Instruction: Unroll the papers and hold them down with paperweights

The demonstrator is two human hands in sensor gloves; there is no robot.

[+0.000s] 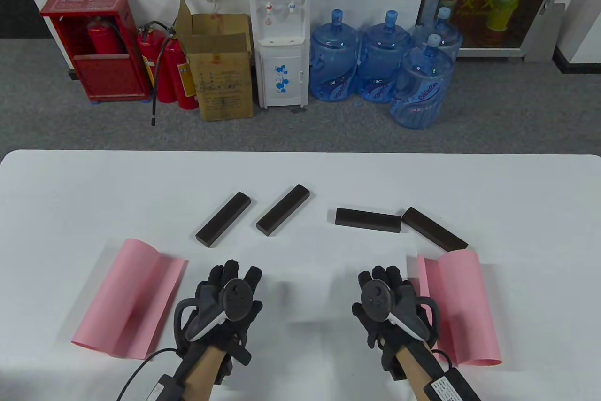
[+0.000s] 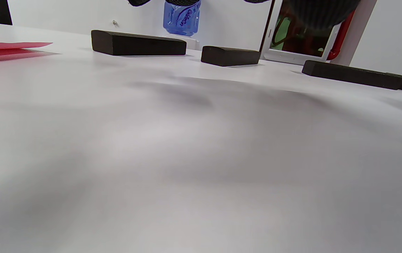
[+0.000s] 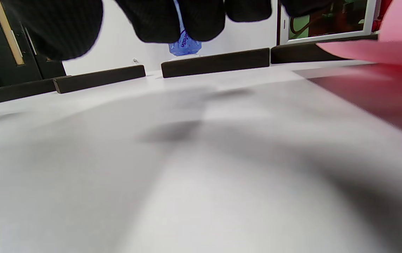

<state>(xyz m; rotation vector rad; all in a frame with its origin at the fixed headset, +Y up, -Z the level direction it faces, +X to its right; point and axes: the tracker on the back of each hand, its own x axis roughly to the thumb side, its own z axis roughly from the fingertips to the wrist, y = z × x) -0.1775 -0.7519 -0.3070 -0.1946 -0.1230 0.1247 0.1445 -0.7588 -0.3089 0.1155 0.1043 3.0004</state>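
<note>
**A:** Where are the papers?

**B:** Two pink ones on the white desk (image 1: 300,175). The left pink paper (image 1: 129,297) lies partly curled beside the left hand (image 1: 225,300); the right pink paper (image 1: 462,309) lies curled just beside the right hand (image 1: 389,300).

**A:** And the paperweights?

**B:** Four dark bars in a loose row beyond the hands: the far-left bar (image 1: 223,219), the second bar (image 1: 283,209), the third bar (image 1: 368,219) and the far-right bar (image 1: 434,228), whose near end sits right at the right paper's far edge.

**A:** The grip of each hand?

**B:** Both hands hold nothing. Whether the fingers lie spread or curled, I cannot tell.

**A:** Any writing?

**B:** "GainGin" on the nearest blue water jug (image 1: 420,91). The red cabinet (image 1: 94,46) and the cardboard box (image 1: 220,67) carry print too small to read.
</note>
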